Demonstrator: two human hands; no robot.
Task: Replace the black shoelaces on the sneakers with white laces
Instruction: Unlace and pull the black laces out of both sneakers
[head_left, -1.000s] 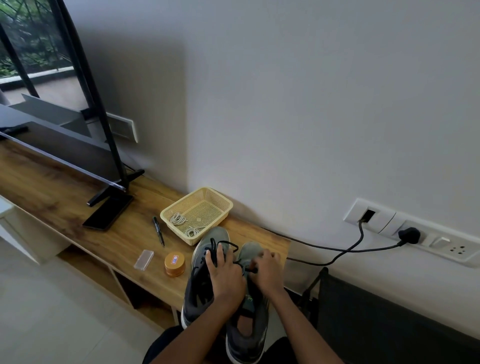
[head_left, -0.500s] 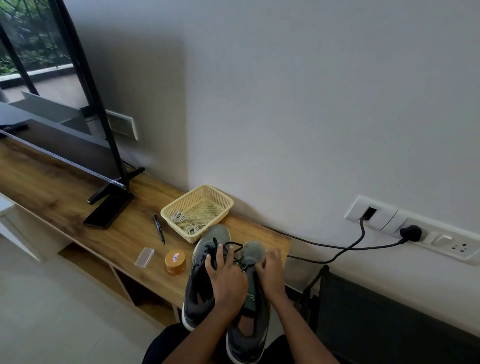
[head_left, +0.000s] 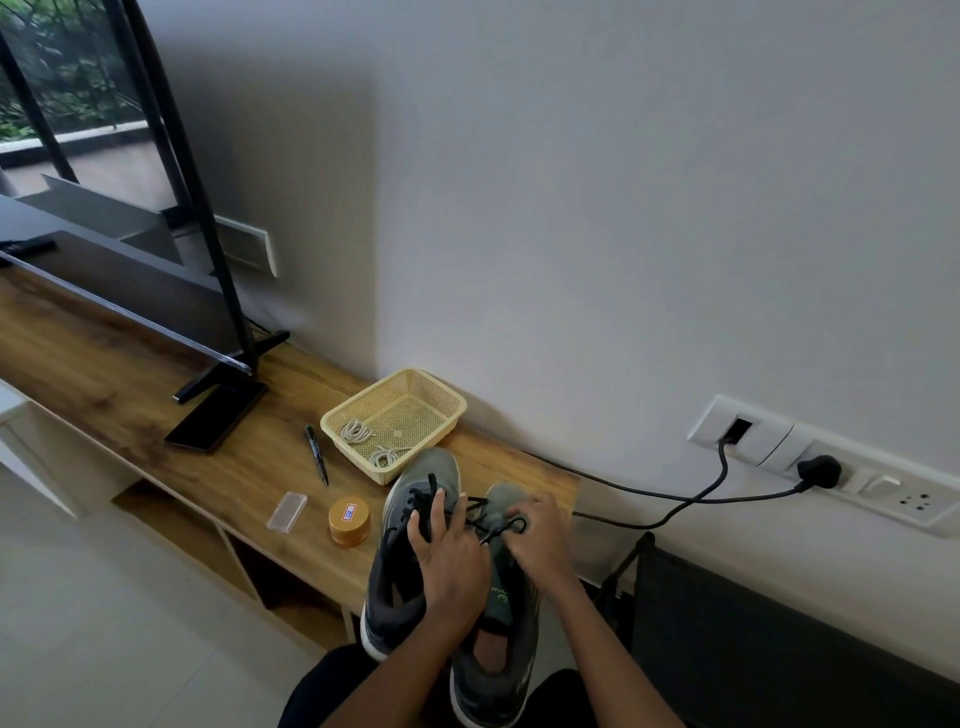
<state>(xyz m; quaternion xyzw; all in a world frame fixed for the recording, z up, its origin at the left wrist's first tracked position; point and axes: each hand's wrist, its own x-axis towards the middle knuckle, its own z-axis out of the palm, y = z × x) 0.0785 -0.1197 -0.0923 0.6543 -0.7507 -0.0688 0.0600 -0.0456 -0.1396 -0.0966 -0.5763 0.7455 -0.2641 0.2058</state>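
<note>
Two grey sneakers lie side by side at the near end of the wooden shelf, toes pointing toward the wall: the left sneaker (head_left: 400, 566) and the right sneaker (head_left: 498, 670). Both carry black laces (head_left: 470, 512). My left hand (head_left: 452, 566) lies across the two shoes with its fingers spread over the laces. My right hand (head_left: 535, 535) pinches a loop of the black lace on the right sneaker. Two coils of white laces (head_left: 369, 441) lie in the yellow basket (head_left: 441, 402) just beyond the shoes.
On the wooden shelf (head_left: 130, 395) lie a black pen (head_left: 317, 454), a small clear case (head_left: 287, 512), an orange round tin (head_left: 349, 519) and a dark phone (head_left: 215, 421) by the TV stand. A black cable (head_left: 675, 496) runs to the wall socket at right.
My right hand has drawn a loop of black lace out from the right sneaker. My left hand's fingers have spread further up over the laces.
</note>
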